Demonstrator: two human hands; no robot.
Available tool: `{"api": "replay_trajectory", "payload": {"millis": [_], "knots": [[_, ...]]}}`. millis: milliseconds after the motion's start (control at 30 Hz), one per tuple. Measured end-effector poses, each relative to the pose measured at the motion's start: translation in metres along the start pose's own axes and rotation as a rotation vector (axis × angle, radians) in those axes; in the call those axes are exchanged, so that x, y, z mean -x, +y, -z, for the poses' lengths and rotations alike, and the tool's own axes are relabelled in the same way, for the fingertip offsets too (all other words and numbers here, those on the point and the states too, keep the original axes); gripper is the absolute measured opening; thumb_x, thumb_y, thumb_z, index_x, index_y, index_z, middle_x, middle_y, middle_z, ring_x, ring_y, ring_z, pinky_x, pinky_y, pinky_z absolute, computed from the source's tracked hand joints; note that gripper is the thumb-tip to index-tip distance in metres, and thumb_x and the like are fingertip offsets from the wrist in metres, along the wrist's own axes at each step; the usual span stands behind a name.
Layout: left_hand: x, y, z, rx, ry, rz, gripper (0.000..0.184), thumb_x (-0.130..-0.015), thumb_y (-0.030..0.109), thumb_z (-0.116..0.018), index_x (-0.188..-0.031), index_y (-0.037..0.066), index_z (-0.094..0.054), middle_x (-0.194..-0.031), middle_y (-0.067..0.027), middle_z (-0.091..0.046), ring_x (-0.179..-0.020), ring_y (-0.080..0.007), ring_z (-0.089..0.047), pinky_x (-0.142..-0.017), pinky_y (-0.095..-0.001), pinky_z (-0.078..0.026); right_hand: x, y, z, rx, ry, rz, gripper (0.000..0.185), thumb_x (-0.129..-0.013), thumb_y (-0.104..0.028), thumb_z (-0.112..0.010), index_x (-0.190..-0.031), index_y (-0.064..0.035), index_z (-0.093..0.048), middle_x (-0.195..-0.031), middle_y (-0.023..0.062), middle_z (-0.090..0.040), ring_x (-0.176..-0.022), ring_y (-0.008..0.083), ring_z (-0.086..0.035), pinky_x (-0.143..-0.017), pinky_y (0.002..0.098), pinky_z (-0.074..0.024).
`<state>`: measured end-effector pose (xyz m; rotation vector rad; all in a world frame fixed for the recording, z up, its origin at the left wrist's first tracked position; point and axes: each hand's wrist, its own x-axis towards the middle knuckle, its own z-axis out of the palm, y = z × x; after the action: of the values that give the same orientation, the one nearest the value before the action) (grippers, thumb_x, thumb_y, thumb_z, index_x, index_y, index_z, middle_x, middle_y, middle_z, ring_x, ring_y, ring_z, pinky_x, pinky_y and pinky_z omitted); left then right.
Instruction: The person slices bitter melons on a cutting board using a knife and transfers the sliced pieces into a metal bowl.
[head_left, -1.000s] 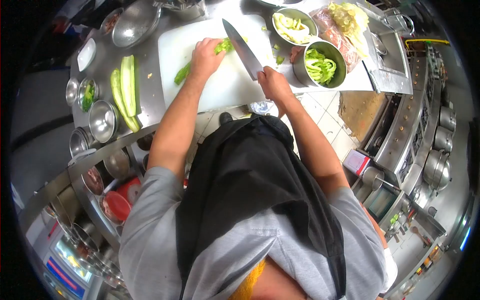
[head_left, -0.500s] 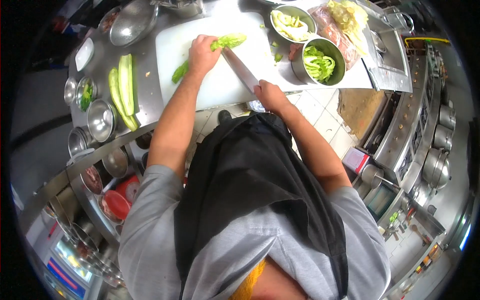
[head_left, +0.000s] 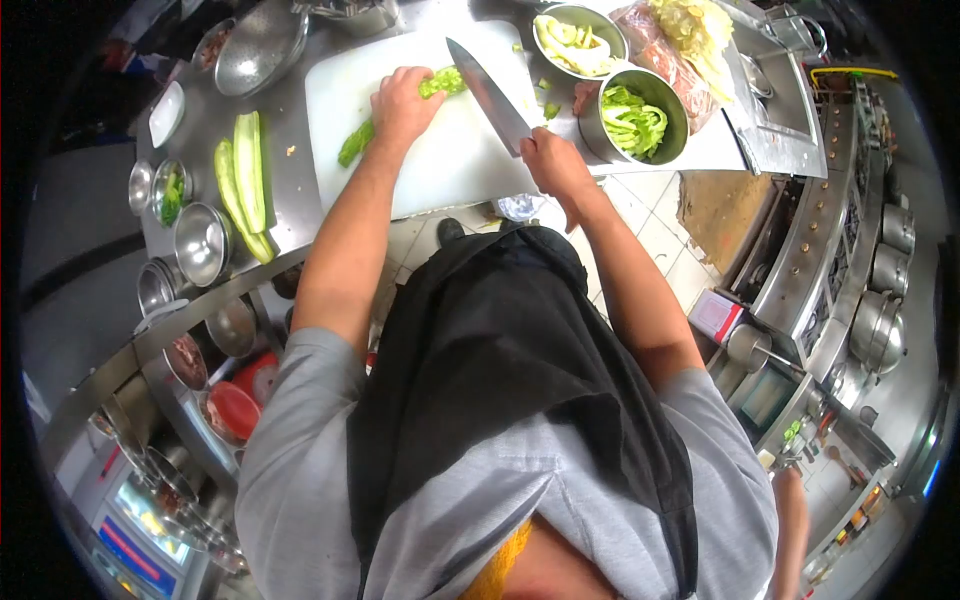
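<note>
The left hand (head_left: 401, 106) hides part of the leafy greens (head_left: 445, 82) beneath it.

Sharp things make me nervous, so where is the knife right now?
In the head view, the knife is in the right hand, angled over the right side of the white cutting board, between the left hand and the pot of greens.

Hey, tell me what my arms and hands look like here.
Short, plain grey sleeves cover the upper arms. The forearms are bare. The left hand and right hand are gloveless, with no watch visible.
</note>
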<state>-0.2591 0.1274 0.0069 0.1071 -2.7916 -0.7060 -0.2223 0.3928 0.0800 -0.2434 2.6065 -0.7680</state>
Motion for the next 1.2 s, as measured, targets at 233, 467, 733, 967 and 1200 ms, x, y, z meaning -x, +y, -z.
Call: {"api": "replay_trajectory", "payload": {"millis": [233,467,733,967,1200], "knots": [[0.0,0.002,-0.001,0.005,0.022,0.013,0.036,-0.08,0.033,-0.08,-0.112,0.02,-0.069,-0.121,-0.0012,-0.065,-0.115,-0.0287,-0.059,-0.095,-0.0493,-0.047,0.0,0.002,-0.013,-0.034,-0.113,-0.047,0.035,-0.099,-0.027,-0.049,-0.104,0.0023,-0.067,-0.099,0.0316,-0.069,-0.095,0.0486,-0.067,-0.09,0.0523,-0.0514],[-0.005,0.001,-0.001,-0.036,0.026,0.021,0.035,-0.08,0.029,-0.078,-0.112,0.02,-0.069,-0.121,-0.0009,-0.065,-0.114,-0.029,-0.059,-0.094,-0.0505,-0.048,0.062,0.043,-0.003,-0.049,-0.252,0.034,0.034,-0.1,-0.029,-0.052,-0.1,0.0021,-0.065,-0.096,0.0305,-0.068,-0.095,0.0479,-0.066,-0.088,0.0511,-0.0513],[-0.016,0.015,-0.008,-0.009,0.006,-0.084,0.035,-0.079,0.03,-0.077,-0.113,0.021,-0.07,-0.119,-0.0004,-0.066,-0.112,-0.0289,-0.06,-0.095,-0.0488,-0.047,0.02,0.025,0.014,-0.094,-0.052,-0.078,0.034,-0.099,-0.028,-0.049,-0.099,0.0031,-0.063,-0.091,0.0308,-0.068,-0.09,0.0493,-0.066,-0.084,0.0535,-0.0501],[-0.014,0.014,-0.01,0.005,0.003,-0.065,0.032,-0.081,0.03,-0.077,-0.111,0.022,-0.071,-0.118,0.0009,-0.066,-0.111,-0.0285,-0.06,-0.095,-0.0478,-0.047,-0.005,-0.002,0.012,-0.153,-0.138,-0.153,0.035,-0.101,-0.028,-0.048,-0.101,0.0029,-0.065,-0.079,0.0247,-0.07,-0.063,0.0355,-0.07,-0.065,0.0473,-0.0561],[-0.015,0.014,-0.007,-0.003,-0.021,-0.076,0.03,-0.081,0.03,-0.077,-0.11,0.022,-0.071,-0.12,0.0012,-0.066,-0.111,-0.028,-0.06,-0.095,-0.0481,-0.047,0.012,0.009,-0.004,-0.111,-0.2,-0.116,0.035,-0.1,-0.029,-0.051,-0.106,0.002,-0.066,-0.09,0.0287,-0.07,-0.078,0.042,-0.071,-0.076,0.0485,-0.0559]]}}
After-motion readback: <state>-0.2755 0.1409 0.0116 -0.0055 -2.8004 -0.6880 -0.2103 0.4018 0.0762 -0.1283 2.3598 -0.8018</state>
